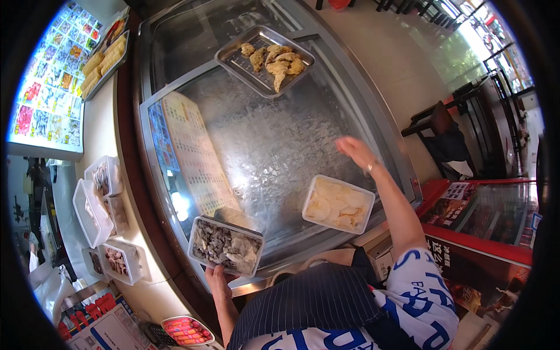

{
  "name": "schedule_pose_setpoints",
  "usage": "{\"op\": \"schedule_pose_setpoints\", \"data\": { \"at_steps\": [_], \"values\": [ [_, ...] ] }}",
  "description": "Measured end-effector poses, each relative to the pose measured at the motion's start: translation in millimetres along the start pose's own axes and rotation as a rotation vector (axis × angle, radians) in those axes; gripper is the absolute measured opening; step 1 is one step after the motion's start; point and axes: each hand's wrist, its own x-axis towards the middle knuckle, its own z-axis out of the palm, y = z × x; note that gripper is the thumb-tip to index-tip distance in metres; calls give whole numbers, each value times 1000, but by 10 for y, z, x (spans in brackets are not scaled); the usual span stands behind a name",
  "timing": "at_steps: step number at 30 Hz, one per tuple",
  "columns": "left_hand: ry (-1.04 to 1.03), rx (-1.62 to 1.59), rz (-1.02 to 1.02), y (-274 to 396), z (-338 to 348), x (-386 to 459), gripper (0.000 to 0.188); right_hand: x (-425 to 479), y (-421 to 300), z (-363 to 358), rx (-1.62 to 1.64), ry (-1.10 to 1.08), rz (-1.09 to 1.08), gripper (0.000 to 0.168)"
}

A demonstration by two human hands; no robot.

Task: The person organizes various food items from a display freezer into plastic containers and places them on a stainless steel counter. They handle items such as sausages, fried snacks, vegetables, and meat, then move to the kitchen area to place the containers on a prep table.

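Observation:
My left hand (218, 280) grips the near edge of a clear plastic container of dark grey tripe-like pieces (225, 247), over the near left corner of a glass-topped display freezer (271, 144). My right hand (350, 148) holds nothing and hovers above the right part of the glass, its fingers partly together. Below that hand, a second plastic container with pale, thin slices (337, 204) rests on the near right of the glass. At the freezer's far end lies a steel tray (232, 65) with several pieces of fried, breaded food (280, 61).
On the counter (157, 245) at the left stand several plastic containers (120, 262) of food and a tray of yellowish rolls (105, 63). A dish of red-wrapped sausages (188, 330) sits at the near left. At the right are a red drinks fridge (477, 227) and a dark chair (437, 122).

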Motion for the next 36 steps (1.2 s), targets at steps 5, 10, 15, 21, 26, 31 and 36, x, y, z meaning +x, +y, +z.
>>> {"op": "schedule_pose_setpoints", "data": {
  "at_steps": [5, 10, 15, 21, 26, 31, 36],
  "values": [
    [-86, 37, 18, -65, 48, -54, 38, -1151, 409, -86, -165, 136, 139, 35],
    [-103, 2, 8, -176, 233, -137, 37, -1505, 423, -43, 365, -83, 536, 41],
    [-86, -13, 40, -276, 493, -315, 33, -1410, 666, 28, 574, -187, 449, 51],
    [1, -71, -14, -425, 823, -566, 31, -1301, 438, -65, 516, -331, 647, 60],
    [35, -85, -31, -569, 942, -747, 30, -1277, 348, -80, 543, -393, 663, 65],
    [17, -144, -43, -567, 1017, -893, 27, -1358, 344, -149, 632, -362, 595, 65],
    [19, -84, -33, -530, 1229, -989, 32, -1562, 382, -351, 768, -247, 547, 64]
  ]
}}
